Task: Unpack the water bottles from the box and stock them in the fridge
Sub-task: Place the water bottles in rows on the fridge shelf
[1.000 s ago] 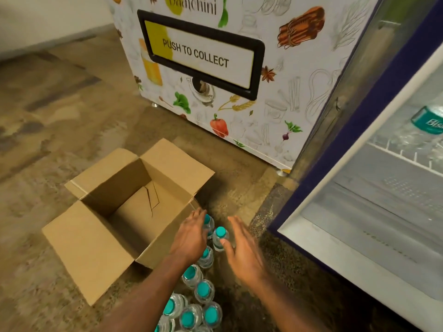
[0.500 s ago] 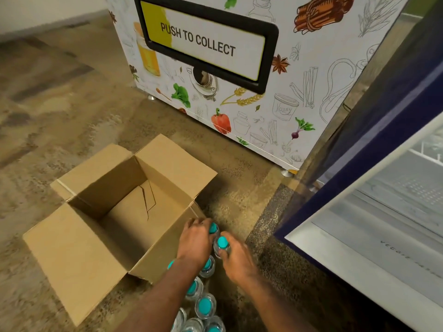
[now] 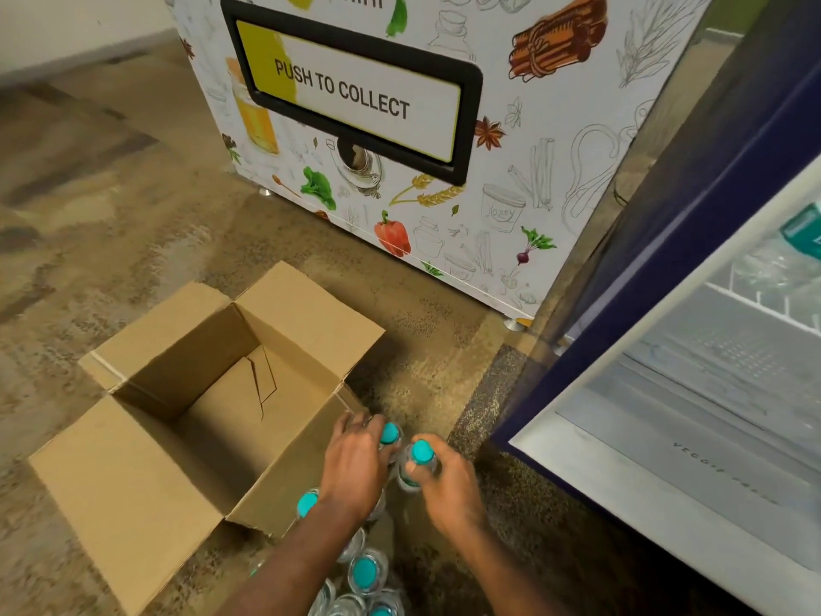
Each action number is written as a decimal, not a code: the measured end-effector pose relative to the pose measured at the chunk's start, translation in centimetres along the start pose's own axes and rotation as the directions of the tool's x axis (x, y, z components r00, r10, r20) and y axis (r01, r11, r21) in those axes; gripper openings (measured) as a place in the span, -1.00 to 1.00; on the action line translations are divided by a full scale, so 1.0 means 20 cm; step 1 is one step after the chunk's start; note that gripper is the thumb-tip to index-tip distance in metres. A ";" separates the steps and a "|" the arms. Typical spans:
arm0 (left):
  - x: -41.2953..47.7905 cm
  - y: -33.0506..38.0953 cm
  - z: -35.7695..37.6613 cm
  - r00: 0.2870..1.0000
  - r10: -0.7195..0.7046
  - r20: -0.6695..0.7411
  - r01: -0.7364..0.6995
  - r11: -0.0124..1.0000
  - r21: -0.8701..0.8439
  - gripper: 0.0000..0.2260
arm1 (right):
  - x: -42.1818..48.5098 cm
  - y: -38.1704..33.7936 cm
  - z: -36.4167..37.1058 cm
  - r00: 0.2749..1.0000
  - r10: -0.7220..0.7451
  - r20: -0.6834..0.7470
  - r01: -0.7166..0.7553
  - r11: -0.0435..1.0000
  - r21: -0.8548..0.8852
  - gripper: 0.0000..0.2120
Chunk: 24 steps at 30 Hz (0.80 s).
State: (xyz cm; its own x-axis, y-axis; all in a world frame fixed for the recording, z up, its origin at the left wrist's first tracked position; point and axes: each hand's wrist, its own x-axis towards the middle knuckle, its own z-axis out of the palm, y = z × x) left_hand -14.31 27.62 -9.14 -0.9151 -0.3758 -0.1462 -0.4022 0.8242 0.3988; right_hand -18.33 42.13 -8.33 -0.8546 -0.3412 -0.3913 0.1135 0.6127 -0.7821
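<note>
An open cardboard box (image 3: 146, 460) lies on the floor with nothing visible inside. Several clear water bottles with teal caps (image 3: 365, 571) stand on the floor to its right. My left hand (image 3: 355, 464) grips the neck of one bottle (image 3: 389, 433) at the far end of the group. My right hand (image 3: 448, 482) grips the neck of the bottle next to it (image 3: 422, 453). The open fridge (image 3: 693, 393) stands at the right, with a labelled bottle (image 3: 799, 233) on its wire shelf.
A white vending cabinet (image 3: 466, 215) printed with food drawings and a "PUSH TO COLLECT" flap stands behind the box. The fridge's dark blue frame (image 3: 644, 277) lies between the cabinet and the fridge interior. Speckled brown floor stretches to the left.
Both hands have dropped from hovering open above the far bottles to closing round two bottle necks. The camera has shifted slightly.
</note>
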 end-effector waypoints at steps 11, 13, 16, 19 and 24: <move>-0.26 0.61 -0.60 0.972 0.074 -0.223 -0.162 0.897 -0.411 -0.45 | -0.42 -0.31 -0.61 0.994 -0.070 -0.079 0.080 0.988 0.132 -0.71; -0.31 0.73 -0.72 0.946 0.140 -0.292 -0.256 0.874 -0.413 -0.50 | -0.52 -0.36 -0.75 0.989 -0.088 -0.117 0.108 0.979 0.172 -0.74; -0.36 0.90 -0.91 0.902 0.289 -0.321 -0.403 0.831 -0.384 -0.59 | -0.66 -0.45 -0.99 0.972 -0.119 -0.201 0.153 0.974 0.166 -0.75; -0.39 1.09 -1.11 0.829 0.433 -0.355 -0.545 0.768 -0.337 -0.62 | -0.78 -0.53 -1.25 0.946 -0.180 -0.270 0.215 0.971 0.106 -0.74; -0.41 1.43 -1.40 0.720 0.533 -0.443 -0.679 0.672 -0.294 -0.59 | -0.94 -0.73 -1.61 0.893 -0.249 -0.375 0.306 0.946 0.101 -0.75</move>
State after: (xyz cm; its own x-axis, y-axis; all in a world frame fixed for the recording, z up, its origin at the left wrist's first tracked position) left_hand -17.46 42.43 28.80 -0.8607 -0.0190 0.5088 0.3596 0.6847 0.6339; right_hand -20.20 62.54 25.95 -0.9814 -0.1903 0.0270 -0.1032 0.4032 -0.9093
